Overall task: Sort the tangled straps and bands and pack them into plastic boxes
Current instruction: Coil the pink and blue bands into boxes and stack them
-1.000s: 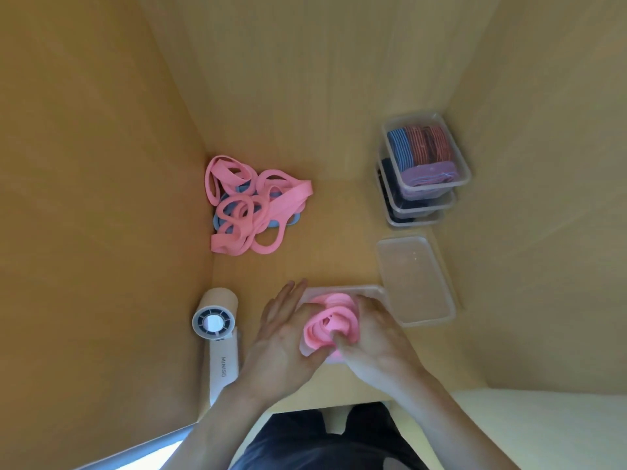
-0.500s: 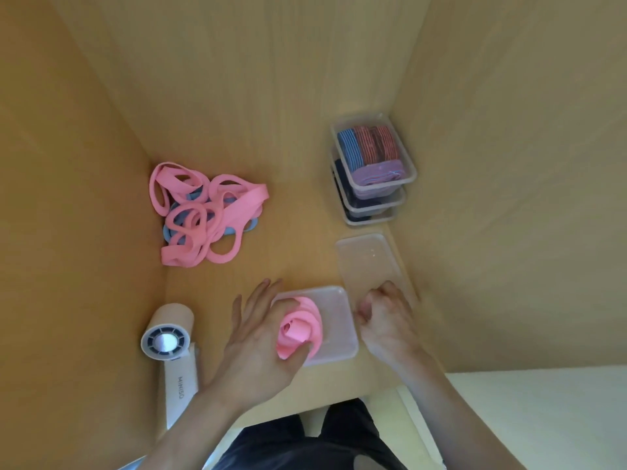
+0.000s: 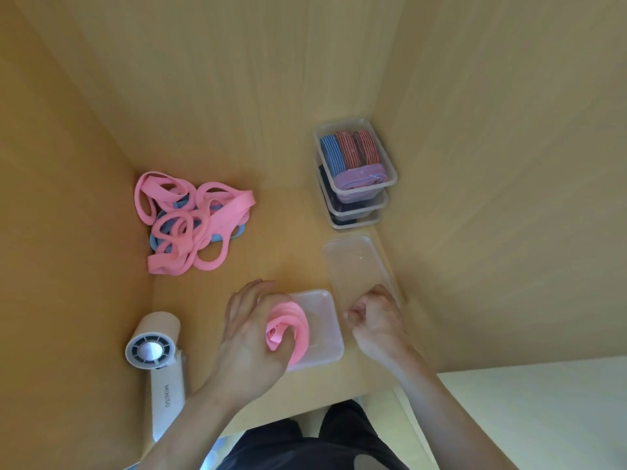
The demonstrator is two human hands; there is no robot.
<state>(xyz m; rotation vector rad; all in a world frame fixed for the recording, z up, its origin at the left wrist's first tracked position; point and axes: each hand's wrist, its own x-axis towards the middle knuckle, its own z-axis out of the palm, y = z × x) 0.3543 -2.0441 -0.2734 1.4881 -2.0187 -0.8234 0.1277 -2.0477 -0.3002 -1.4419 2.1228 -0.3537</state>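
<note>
Holding down a coiled pink elastic band (image 3: 288, 330) inside the open clear plastic box (image 3: 324, 308), the left hand (image 3: 249, 337) grasps the roll, fingers wrapped over its far side and thumb tucked into the coil so it can't spring loose. Just beside the box, the right hand (image 3: 376, 320) is curled onto the near edge of the flat translucent lid (image 3: 354, 262), gripping it by the look of things. So this is the closing step for this box: the lid needs lifting across and seating while the left hand slips out without letting the coil unwind. Plenty left afterwards, since the tangled heap of pink and blue bands (image 3: 190, 222) lies at the far left of the wooden table (image 3: 288, 228), well apart from the stack of filled clear boxes (image 3: 356, 174) on the right.
</note>
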